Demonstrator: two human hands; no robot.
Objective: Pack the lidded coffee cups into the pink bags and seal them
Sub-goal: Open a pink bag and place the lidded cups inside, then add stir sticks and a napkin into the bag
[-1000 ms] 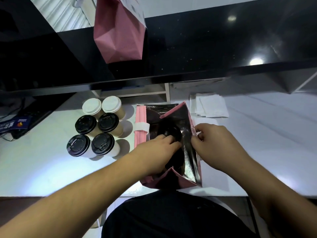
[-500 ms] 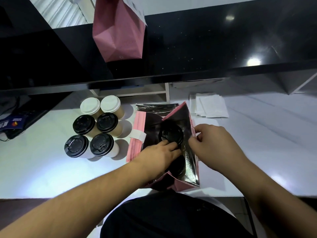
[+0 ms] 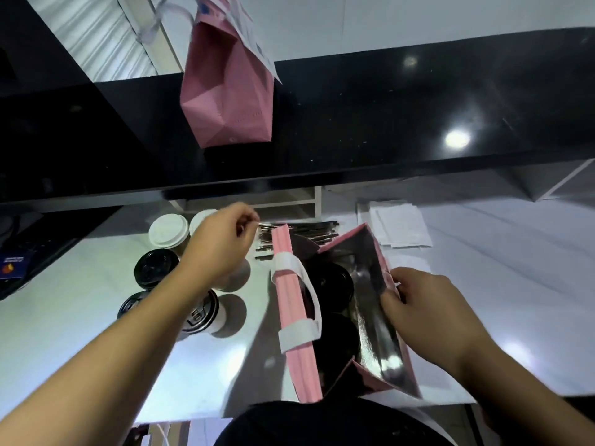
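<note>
Standing open at the near counter (image 3: 80, 333) edge, the bag (image 3: 297, 317) shows two black-lidded cups (image 3: 331, 281) down inside its foil lining, one behind the other. The right hand (image 3: 428, 313) pinches the bag's right rim, thumb inside and fingers outside, holding that wall outward. A white handle (image 3: 301, 297) loops over the left rim. To the left, the left hand (image 3: 222, 246) hovers above the spare cups (image 3: 167, 230), fingers curled with thumb and forefinger close together at the tips; whether they grip anything cannot be told. Bare counter lies left of the cups and right of the bag. Behind the bag lie dark strips (image 3: 302, 233) and white papers (image 3: 399, 226). Farther back, a second pink bag (image 3: 225, 101) stands on the black shelf (image 3: 386, 117).
</note>
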